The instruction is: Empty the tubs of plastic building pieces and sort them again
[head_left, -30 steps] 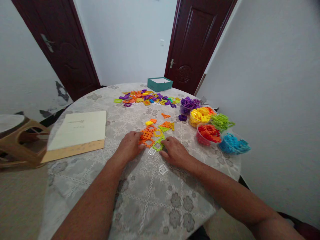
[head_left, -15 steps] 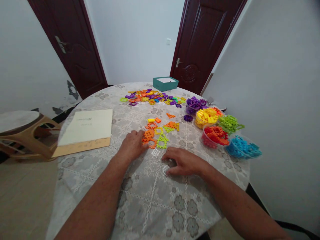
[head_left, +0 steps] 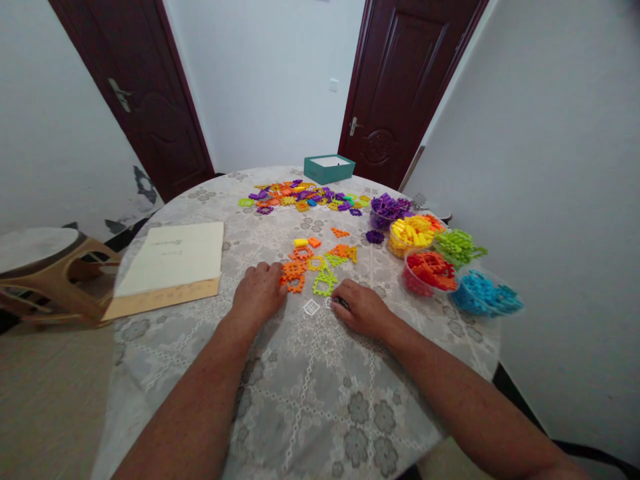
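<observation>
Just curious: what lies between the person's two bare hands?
In the head view, notched orange plastic pieces, bright green openwork plastic pieces and white lattice pieces lie between left hand and right hand.

The left hand [head_left: 257, 290] and the right hand [head_left: 364, 309] are both bare, with fingers and wrists uncovered. Each has a broad, rounded back; knuckles show as small bumps on the left one, while the nails are too small to make out. Behind the left hand, the wrist narrows, then the bare left forearm [head_left: 197, 387] widens steadily farther back. Behind the right hand, the right forearm [head_left: 450, 373] is likewise bare, slimmer at the wrist and thicker farther from it.
</observation>
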Demonstrator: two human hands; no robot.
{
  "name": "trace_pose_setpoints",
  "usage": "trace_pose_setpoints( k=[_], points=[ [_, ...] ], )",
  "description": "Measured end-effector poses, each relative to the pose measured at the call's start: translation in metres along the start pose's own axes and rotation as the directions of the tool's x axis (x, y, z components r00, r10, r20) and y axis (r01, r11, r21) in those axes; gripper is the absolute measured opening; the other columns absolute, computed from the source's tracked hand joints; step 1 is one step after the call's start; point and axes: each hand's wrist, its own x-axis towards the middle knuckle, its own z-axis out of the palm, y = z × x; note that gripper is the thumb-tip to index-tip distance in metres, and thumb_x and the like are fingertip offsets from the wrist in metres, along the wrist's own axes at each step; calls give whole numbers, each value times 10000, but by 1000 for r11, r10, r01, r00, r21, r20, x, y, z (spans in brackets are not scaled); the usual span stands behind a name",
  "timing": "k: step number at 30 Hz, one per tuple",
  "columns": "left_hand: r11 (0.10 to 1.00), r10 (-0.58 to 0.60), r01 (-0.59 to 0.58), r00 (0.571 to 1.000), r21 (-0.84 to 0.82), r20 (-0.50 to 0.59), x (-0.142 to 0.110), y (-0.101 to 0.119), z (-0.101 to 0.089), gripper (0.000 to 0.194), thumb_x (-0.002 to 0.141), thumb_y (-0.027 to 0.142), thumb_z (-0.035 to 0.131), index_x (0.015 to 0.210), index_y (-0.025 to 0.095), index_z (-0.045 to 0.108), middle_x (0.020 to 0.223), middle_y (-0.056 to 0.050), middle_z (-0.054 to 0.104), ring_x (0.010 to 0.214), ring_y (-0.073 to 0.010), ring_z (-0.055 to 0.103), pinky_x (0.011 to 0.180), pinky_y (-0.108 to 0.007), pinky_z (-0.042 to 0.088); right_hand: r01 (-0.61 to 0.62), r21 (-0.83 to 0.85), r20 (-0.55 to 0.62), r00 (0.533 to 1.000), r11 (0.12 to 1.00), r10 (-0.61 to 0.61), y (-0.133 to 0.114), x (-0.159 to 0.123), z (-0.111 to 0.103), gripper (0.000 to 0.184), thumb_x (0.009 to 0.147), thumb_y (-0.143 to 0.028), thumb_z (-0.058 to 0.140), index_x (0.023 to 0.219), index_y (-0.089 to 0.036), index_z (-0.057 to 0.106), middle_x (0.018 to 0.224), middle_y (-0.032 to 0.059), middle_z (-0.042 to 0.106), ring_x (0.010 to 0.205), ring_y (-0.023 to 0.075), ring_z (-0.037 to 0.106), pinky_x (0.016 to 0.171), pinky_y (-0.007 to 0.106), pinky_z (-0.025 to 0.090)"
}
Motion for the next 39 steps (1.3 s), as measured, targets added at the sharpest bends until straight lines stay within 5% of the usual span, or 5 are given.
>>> trace_pose_setpoints(
  k=[7, 11, 23, 31, 39],
  points=[
    [999, -35, 35, 999, 6, 13, 0, -3, -2, 417, 951, 368, 509, 1307, 185, 628, 1200, -175, 691, 1114, -340, 638, 934, -415, 494, -41, -53, -228, 973, 998, 28, -1, 3, 15, 350, 1006, -334, 610, 1323, -190, 638, 1345, 158, 619, 1265, 291, 564, 1088, 451, 477],
    [996, -64, 67, 997, -55, 42, -1, -2, -3, 486, 937, 450, 536, 1349, 205, 612, 1222, -176, 678, 1103, -336, 658, 883, -399, 511, -76, -126, -210, 976, 989, 48, -5, 4, 23, 536, 1002, -400, 620, 1494, -199, 548, 1559, 190, 493, 1449, 350, 436, 1198, 562, 374],
    [990, 67, -52, 991, -129, 119, -10, 5, -4, 804, 780, 617, 735, 1475, 281, 509, 1357, -166, 612, 1139, -356, 665, 850, -394, 516, 88, 59, -251, 965, 994, -71, -2, 10, 27, 364, 992, -301, 662, 1348, -225, 655, 1449, 163, 601, 1357, 314, 545, 1154, 555, 445],
    [987, 85, -60, 982, -151, 168, -10, 10, -9, 551, 868, 475, 661, 1352, 222, 586, 1305, -173, 661, 1121, -342, 679, 871, -402, 518, 120, 215, -292, 955, 969, -53, 3, 12, 23, 263, 963, -213, 668, 1225, -217, 690, 1194, 119, 669, 1168, 261, 612, 1055, 459, 507],
    [952, 110, -111, 994, -285, -21, -1, 1, 2, 710, 913, 481, 656, 1526, 179, 465, 1401, -175, 620, 1274, -310, 616, 1060, -390, 468, 68, 304, -382, 922, 950, 56, 13, 13, 19, 270, 951, -255, 684, 1220, -228, 677, 1162, 99, 672, 1109, 242, 639, 995, 419, 529]
  ],
)
